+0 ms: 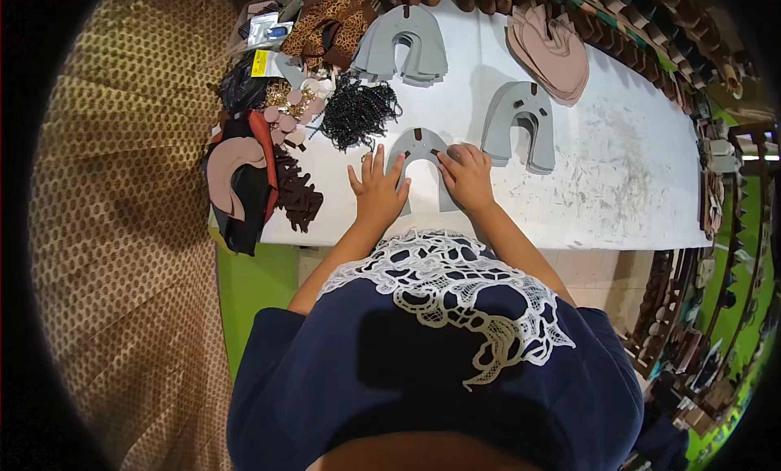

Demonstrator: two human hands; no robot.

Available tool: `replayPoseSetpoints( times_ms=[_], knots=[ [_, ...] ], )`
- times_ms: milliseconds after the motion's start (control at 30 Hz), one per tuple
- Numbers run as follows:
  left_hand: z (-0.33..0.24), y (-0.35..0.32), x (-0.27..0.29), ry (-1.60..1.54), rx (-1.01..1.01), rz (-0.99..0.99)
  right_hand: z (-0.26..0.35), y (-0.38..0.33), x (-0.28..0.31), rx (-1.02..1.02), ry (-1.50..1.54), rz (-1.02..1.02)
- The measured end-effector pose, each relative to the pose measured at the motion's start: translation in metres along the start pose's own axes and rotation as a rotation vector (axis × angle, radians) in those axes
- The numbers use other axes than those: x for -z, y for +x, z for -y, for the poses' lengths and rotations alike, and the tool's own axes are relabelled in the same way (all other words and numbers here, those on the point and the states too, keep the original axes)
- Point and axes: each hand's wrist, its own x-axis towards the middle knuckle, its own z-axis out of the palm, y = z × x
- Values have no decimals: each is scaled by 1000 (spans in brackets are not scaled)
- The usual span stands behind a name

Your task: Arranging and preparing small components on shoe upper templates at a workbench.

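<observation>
A grey U-shaped piece point(421, 144) lies on the white table in front of me, its curve away from me. It has a brown tab at the top and small dark tabs at its shoulders. My left hand point(379, 190) lies palm down with fingers spread, its fingertips by the piece's left side. My right hand point(469, 176) grips the right side with bent fingers, close to a dark tab, and hides part of that arm. To the right is a stack of similar grey pieces point(495, 129) with tabs on top. Another grey stack point(424, 40) lies farther back.
Pink sheet pieces point(556, 56) lie at the back right. On the left are black beaded strands point(358, 113), brown strips point(298, 196), pink discs point(285, 123) and a curved pink piece point(234, 174) on black material. Brown shoe forms point(643, 76) line the far right edge.
</observation>
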Motion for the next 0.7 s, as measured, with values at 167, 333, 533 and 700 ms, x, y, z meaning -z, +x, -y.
replayPoseSetpoints(
  times_ms=[167,333,533,700],
  knots=[
    [4,-1,-8,-14,37,-63,-1,-2,-5,-32,-54,-35],
    [9,1,-7,-100,62,-70,1,-4,-5,-40,-130,-41],
    [15,11,-2,-228,188,-71,0,-4,-12,-103,-293,-5],
    [25,10,-10,-290,81,-179,2,-3,-10,-124,-241,-11]
  ],
)
